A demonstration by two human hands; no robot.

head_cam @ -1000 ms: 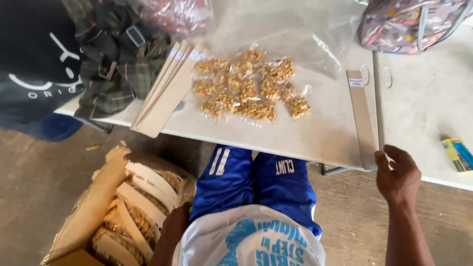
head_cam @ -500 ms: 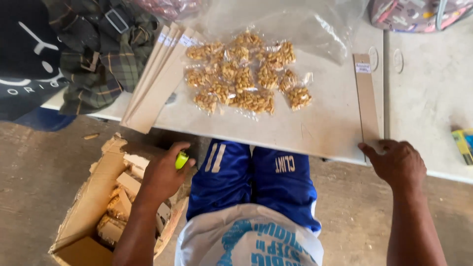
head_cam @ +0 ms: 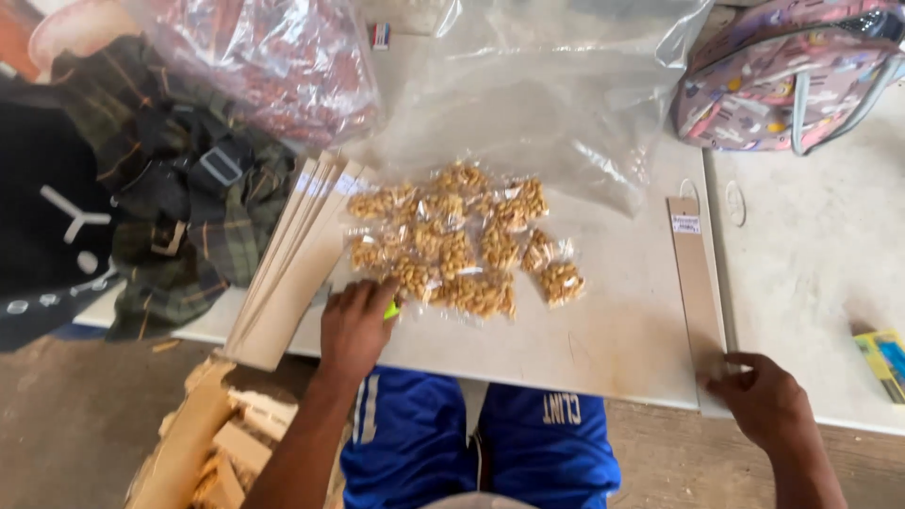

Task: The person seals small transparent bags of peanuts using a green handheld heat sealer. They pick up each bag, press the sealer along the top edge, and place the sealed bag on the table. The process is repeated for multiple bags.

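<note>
Head view, looking down past blue shorts [head_cam: 481,443] at a pale table [head_cam: 622,330]. Landmark: the heap of small clear packets of nuts [head_cam: 462,247] lying near the table's middle. Left hand [head_cam: 356,325] rests on the table at the heap's near-left corner, fingers curled around a small yellow-green object [head_cam: 391,309], of which only a sliver shows; knuckles touch the nearest packets. Right hand [head_cam: 768,401] sits well right of the heap at the table's front edge, thumb and fingers pinched on the near end of a long brown card strip [head_cam: 696,283], which runs away from the person along the seam between two tabletops. Stack of similar brown strips [head_cam: 292,259] lies just left of the heap, angled, its near end overhanging the edge. Large clear plastic bag [head_cam: 556,104] lies behind the heap; patterned pink bag [head_cam: 792,75] far right-behind it; plaid cloth [head_cam: 179,198] far left. Cardboard box [head_cam: 203,448] on the floor, below-left of the heap.
</note>
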